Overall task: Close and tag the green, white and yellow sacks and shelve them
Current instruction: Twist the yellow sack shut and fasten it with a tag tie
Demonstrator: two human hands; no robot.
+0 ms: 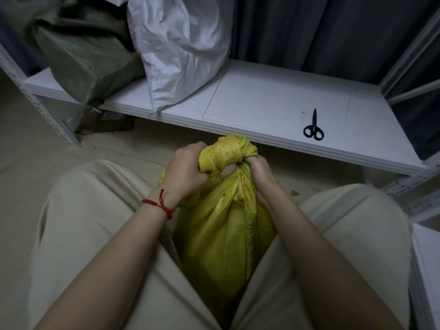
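Item 1: yellow sack. Woven plastic, dull yellow, heavily creased, filled out. It stands upright on the floor between my knees, just in front of the shelf edge. The neck is gathered and twisted over into a thick knot at the top. Frayed threads hang beneath it, and a small gap shows under the loop.

Item 2: my left hand. Fingers curled tight round the left side of the twisted neck. There is a red string bracelet on the wrist.

Item 3: my right hand. Fingers clenched round the gathered fabric just below the knot, on its right side.

Item 4: green sack. Dull olive weave, bulky and boxy in shape. It lies on the left end of the shelf, with one corner overhanging the front edge.

Item 5: white sack. Crumpled, slightly glossy, standing tall on the shelf. It touches the green sack on that sack's right side, and its lower corner reaches the shelf's front edge (how its mouth is closed is out of view).

Item 6: scissors. Black, blades closed, lying flat on the right part of the shelf with the handles toward me, well apart from both shelved sacks.

Item 7: surroundings. The shelf is a white board on white perforated metal posts, with a dark curtain behind it. A cardboard box sits on the floor under the shelf's left end. My beige trousers flank the yellow sack.
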